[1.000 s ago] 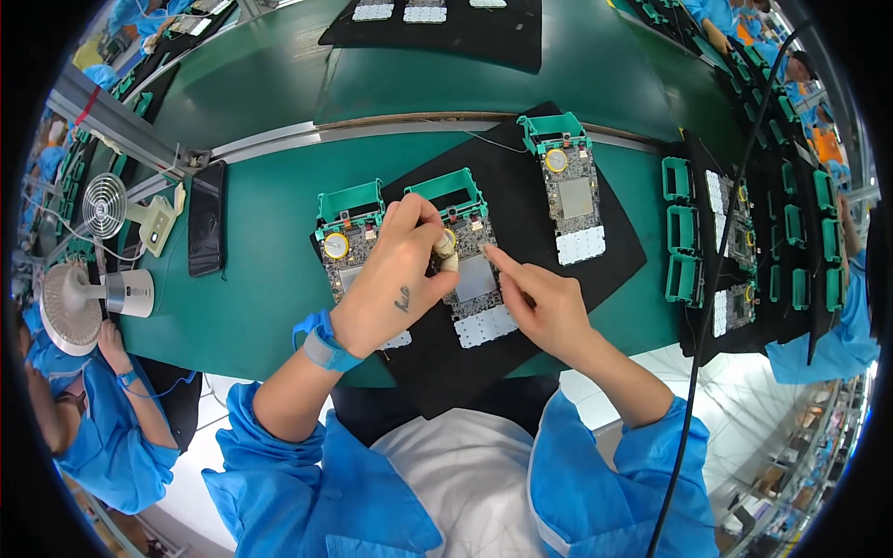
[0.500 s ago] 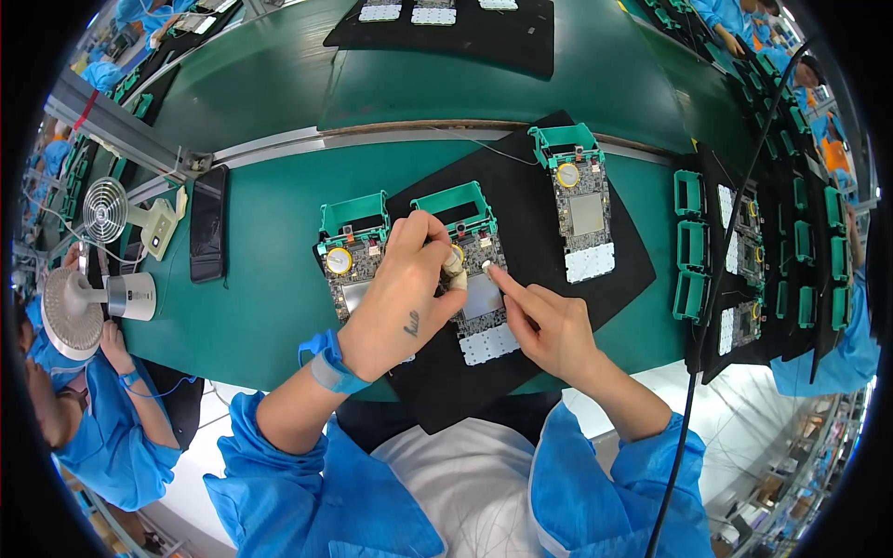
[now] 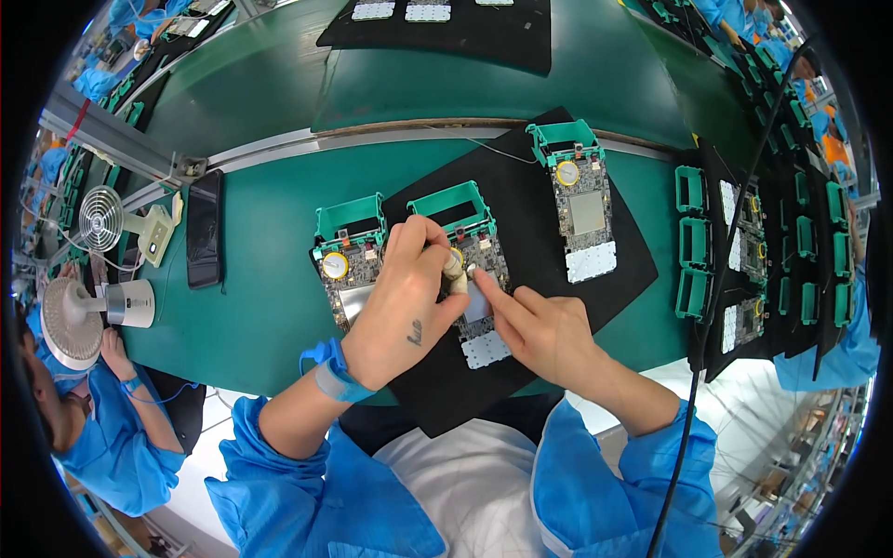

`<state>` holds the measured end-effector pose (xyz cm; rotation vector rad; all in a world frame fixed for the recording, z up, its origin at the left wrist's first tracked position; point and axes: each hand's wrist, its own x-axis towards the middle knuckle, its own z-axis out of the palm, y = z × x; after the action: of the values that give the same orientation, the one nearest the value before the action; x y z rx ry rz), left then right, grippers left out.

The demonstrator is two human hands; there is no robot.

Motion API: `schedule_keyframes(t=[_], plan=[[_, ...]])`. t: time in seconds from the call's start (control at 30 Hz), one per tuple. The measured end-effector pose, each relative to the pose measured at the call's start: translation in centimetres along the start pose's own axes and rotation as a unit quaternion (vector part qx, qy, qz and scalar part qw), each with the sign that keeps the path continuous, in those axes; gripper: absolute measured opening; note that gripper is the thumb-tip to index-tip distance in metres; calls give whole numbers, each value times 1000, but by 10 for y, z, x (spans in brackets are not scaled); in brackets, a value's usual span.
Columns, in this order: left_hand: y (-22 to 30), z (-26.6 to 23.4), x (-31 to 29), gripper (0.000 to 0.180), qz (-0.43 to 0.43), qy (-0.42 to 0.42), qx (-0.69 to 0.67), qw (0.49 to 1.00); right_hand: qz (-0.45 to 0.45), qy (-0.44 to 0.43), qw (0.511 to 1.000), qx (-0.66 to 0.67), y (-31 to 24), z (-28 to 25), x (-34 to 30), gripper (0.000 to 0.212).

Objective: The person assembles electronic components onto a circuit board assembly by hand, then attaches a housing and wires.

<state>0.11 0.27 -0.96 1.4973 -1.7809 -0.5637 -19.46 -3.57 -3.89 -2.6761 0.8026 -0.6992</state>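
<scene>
Head view, one bench: three boards, two bare hands, one black mat [image 3: 538, 251] set askew on a green table [image 3: 270, 242].

Item, middle board [image 3: 487, 352]: lies at the mat's left part, between our hands, its green frame [image 3: 446, 199] at the far end. Item, left board [image 3: 355, 298]: just beside it, partly under our left hand. Item, right board [image 3: 587, 212]: lies apart on the mat, touched by neither hand.

Left hand [image 3: 395, 302]: thumb and forefinger drawn to a narrow pinch over the middle board, something off-white at the tips — whether a finger cover or a held piece, we cannot tell. Right hand [image 3: 553, 344]: forefinger extended to the same spot, the others curled; a pale bit shows at its tip, and we cannot tell if it is held.

Condition: all three boards carry a frame and a round yellow-rimmed cell. We judge the middle board to be in hand and unfinished; what the other two lack, if anything, we cannot read.

Surroundings: phone [image 3: 205, 231], white fan [image 3: 70, 321] and wire-grille fan [image 3: 100, 219] at left, near a co-worker's hand [image 3: 115, 353]; loaded black trays [image 3: 709, 167] at right; a far mat [image 3: 465, 48] with more boards.

In the way: our fingers hide the contact point, our left hand covers the left board's near end, and a black cable [image 3: 695, 377] hangs across the right side — clear of both hands.
</scene>
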Motion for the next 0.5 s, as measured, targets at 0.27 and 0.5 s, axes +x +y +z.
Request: schedule_keyframes(t=[0.27, 0.5], plan=[[-1, 1, -1, 28, 17, 7, 17, 1000, -75, -66, 971, -218, -11, -8, 0, 61], [-8, -3, -3, 28, 11, -10, 8, 1000, 82, 42, 985, 145, 8, 7, -3, 41]])
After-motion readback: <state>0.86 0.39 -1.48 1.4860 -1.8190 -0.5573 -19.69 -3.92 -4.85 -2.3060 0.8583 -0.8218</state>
